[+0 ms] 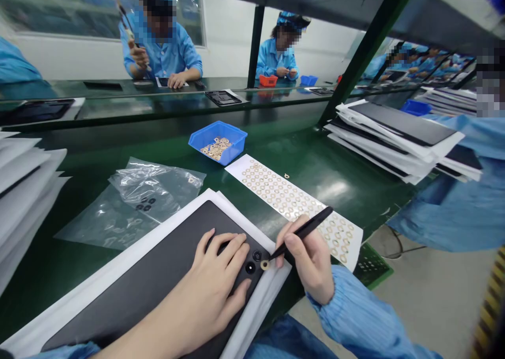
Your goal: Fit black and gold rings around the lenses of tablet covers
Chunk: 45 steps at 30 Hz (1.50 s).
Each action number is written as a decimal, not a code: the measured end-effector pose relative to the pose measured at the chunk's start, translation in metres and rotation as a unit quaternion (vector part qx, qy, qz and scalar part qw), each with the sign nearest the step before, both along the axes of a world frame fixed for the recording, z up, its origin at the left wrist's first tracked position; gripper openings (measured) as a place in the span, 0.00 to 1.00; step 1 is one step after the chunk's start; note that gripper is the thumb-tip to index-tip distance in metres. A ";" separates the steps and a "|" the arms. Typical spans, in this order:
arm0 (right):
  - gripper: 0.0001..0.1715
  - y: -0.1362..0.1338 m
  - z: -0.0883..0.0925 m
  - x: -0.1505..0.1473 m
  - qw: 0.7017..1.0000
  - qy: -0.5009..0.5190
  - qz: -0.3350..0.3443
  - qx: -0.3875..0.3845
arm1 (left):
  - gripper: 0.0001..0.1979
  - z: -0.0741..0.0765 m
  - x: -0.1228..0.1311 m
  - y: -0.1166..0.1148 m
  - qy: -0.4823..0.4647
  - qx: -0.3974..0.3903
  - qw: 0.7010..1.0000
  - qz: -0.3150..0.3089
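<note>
My left hand (221,275) lies flat, fingers spread, on a dark grey tablet back cover (158,275) that rests on white foam sheets (177,217). In my right hand (310,256) is a pair of black tweezers (302,232), slanting down to the cover's corner. At the tweezers' tip sits a small beige ring (264,265), beside two round black camera lenses (250,267); whether the tips grip the ring I cannot tell. Right of the cover lies a white sheet (284,190) with rows of beige rings, partly behind my right hand.
A blue bin (218,142) of loose beige rings stands behind the sheet. Clear plastic bags (145,201) with black rings lie to the left. Stacked covers and foam rise at left (27,190) and right (394,132). Co-workers sit across the bench; another person is close on the right.
</note>
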State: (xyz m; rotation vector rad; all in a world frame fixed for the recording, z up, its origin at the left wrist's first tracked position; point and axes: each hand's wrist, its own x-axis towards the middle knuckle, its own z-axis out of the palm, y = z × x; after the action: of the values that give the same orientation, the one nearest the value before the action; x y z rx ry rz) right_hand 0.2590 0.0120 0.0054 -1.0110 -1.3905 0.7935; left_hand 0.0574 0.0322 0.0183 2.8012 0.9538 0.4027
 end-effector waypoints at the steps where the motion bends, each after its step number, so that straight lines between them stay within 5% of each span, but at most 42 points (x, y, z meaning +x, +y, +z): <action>1: 0.10 0.000 0.009 0.002 0.999 -0.036 -0.006 0.004 | 0.17 0.001 0.000 0.000 -0.005 -0.006 1.000 0.002; 6: 0.09 0.034 0.085 0.003 0.960 -0.252 -0.036 0.113 | 0.16 0.005 0.000 0.000 -0.025 -0.013 1.000 -0.008; 9: 0.11 0.096 0.122 -0.017 0.936 -0.289 -0.060 0.191 | 0.16 0.005 -0.003 -0.001 -0.032 0.001 0.999 -0.012; 11: 0.10 0.147 0.130 -0.038 0.925 -0.307 -0.060 0.216 | 0.15 0.005 -0.008 -0.003 -0.036 0.014 0.999 -0.010; 15: 0.03 0.229 0.117 -0.071 0.895 -0.428 -0.021 0.127 | 0.14 0.005 -0.026 -0.007 -0.044 0.032 0.998 0.009; 18: 0.04 0.252 0.103 -0.075 0.886 -0.455 -0.009 0.089 | 0.14 0.005 -0.045 -0.006 -0.047 0.035 0.998 0.030; 21: 0.04 0.250 0.098 -0.071 0.883 -0.465 0.009 0.067 | 0.13 0.006 -0.070 0.003 -0.054 0.043 0.995 0.075; 24: 0.06 0.235 0.095 -0.082 0.878 -0.472 0.047 0.061 | 0.10 0.006 -0.108 0.018 -0.073 0.061 0.978 0.183; 28: 0.07 0.206 0.074 -0.125 0.860 -0.483 0.150 0.072 | 0.14 0.005 -0.161 0.037 -0.103 0.020 0.907 0.408; 30: 0.09 0.191 0.057 -0.148 0.844 -0.485 0.215 0.076 | 0.19 0.003 -0.176 0.042 -0.098 -0.020 0.880 0.464; 36: 0.14 0.176 0.016 -0.176 0.829 -0.474 0.288 0.065 | 0.26 -0.012 -0.174 0.046 -0.083 -0.055 0.865 0.492; 42: 0.13 0.195 0.018 -0.181 0.883 -0.433 0.174 0.050 | 0.18 -0.016 -0.181 0.058 -0.122 0.011 0.850 0.513; 45: 0.21 0.210 0.019 -0.190 0.899 -0.417 0.133 0.026 | 0.24 -0.015 -0.188 0.080 -0.125 0.035 0.834 0.536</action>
State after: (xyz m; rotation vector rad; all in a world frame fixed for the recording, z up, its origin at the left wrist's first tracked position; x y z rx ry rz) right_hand 0.0691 0.2218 0.0246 -1.1951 -2.3097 0.5122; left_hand -0.1310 0.1123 0.0029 1.8712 2.3639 0.8849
